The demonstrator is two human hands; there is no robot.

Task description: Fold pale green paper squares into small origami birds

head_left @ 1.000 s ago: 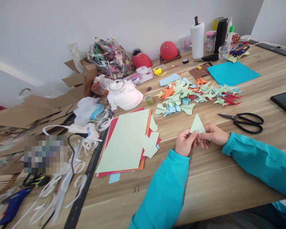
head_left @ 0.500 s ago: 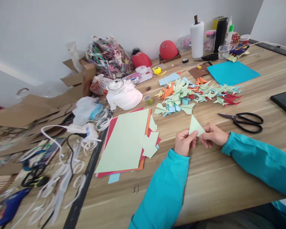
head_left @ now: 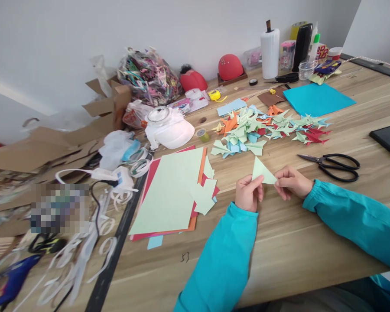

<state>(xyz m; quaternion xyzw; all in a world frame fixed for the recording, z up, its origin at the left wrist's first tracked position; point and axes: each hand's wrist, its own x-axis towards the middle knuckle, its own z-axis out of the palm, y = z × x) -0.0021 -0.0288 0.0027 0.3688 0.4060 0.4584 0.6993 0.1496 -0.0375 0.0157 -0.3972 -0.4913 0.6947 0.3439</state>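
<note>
Between my hands is a pale green paper triangle (head_left: 261, 170), its point up, held just above the wooden table. My left hand (head_left: 248, 193) pinches its lower left part between thumb and fingers. At the triangle's right corner, the fingertips of my right hand (head_left: 291, 182) close on the paper. Beyond it lies a heap of folded paper shapes (head_left: 247, 130) in green, orange, blue and red. Black-handled scissors (head_left: 331, 165) rest to the right of my right hand. On my left is a stack of coloured paper sheets (head_left: 169, 190), with small green pieces (head_left: 205, 197) at its right edge.
A black phone (head_left: 389, 141) lies at the right edge. Blue sheets (head_left: 318, 99) are at the back right, near a white ribbed container (head_left: 269, 54). A power strip (head_left: 123, 181), loose white strips and a blue glue gun (head_left: 16, 277) crowd the left side.
The paper triangle has shifted slightly left with my left hand. My right hand has slid out to its right corner, so more of the paper shows.
</note>
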